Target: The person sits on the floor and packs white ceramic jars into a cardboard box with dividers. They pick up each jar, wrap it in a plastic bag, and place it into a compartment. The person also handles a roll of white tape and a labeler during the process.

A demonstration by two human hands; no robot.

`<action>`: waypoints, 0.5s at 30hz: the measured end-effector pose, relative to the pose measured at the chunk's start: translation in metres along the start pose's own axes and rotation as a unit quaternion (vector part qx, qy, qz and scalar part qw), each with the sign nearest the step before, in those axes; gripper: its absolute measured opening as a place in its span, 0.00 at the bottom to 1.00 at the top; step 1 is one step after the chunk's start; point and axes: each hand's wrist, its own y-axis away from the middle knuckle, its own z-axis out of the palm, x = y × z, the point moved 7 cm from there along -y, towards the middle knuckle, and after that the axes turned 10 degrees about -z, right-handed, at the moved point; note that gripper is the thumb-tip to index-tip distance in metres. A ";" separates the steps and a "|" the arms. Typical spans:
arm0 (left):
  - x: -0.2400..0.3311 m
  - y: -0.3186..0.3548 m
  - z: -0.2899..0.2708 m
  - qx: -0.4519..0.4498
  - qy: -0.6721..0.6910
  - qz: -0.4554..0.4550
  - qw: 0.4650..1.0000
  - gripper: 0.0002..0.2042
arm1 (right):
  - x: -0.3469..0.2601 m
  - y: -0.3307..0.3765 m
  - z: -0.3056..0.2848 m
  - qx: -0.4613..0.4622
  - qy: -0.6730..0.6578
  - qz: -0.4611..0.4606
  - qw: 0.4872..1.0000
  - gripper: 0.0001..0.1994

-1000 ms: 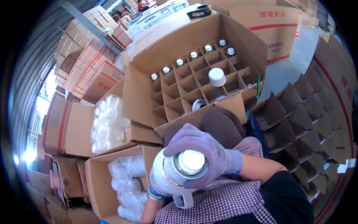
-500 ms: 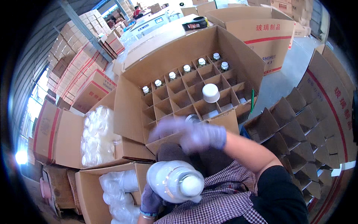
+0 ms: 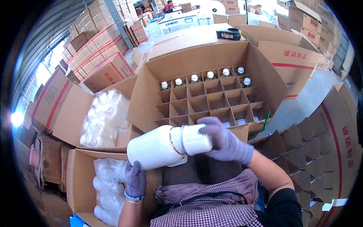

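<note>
A large white bottle [image 3: 151, 147] with a thin gold ring at its shoulder lies tilted sideways in front of my lap. My left hand [image 3: 135, 179], in a light purple glove, grips it from below near its base. Over the bottle's neck end sits a wide white cap [image 3: 196, 140]. Gloved too, my right hand [image 3: 230, 144] closes its fingers on the cap's outer end. Just beyond stands an open carton [image 3: 181, 62] with cardboard dividers [image 3: 198, 104]. Several white-capped bottles [image 3: 210, 75] fill cells along its far row.
Left of me are one open carton with bagged white caps [image 3: 104, 121] and another with wrapped white pieces [image 3: 109, 193]. A divided carton [image 3: 336, 151] stands at right. A black tape dispenser [image 3: 228, 34] rests behind the middle carton. A green strip [image 3: 266, 121] hangs at its corner.
The white cap has left the dividers and is now on the bottle's neck end, under my right hand. My left hand has raised the bottle and turned it sideways.
</note>
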 end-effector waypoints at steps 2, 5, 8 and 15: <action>0.010 0.005 0.011 0.012 -0.066 0.013 0.998 0.26 | -0.009 0.003 0.004 -0.026 0.045 0.068 0.996 0.37; 0.055 0.023 0.046 0.002 -0.347 0.110 0.932 0.18 | 0.021 0.040 0.020 0.029 -0.189 0.252 0.949 0.32; 0.109 0.047 0.123 -0.167 -0.486 0.283 0.810 0.10 | 0.021 0.113 0.086 0.023 -0.503 0.549 0.668 0.50; 0.101 0.007 0.112 -0.220 -0.477 0.248 0.814 0.16 | 0.033 0.082 0.031 0.018 -0.009 0.363 0.932 0.20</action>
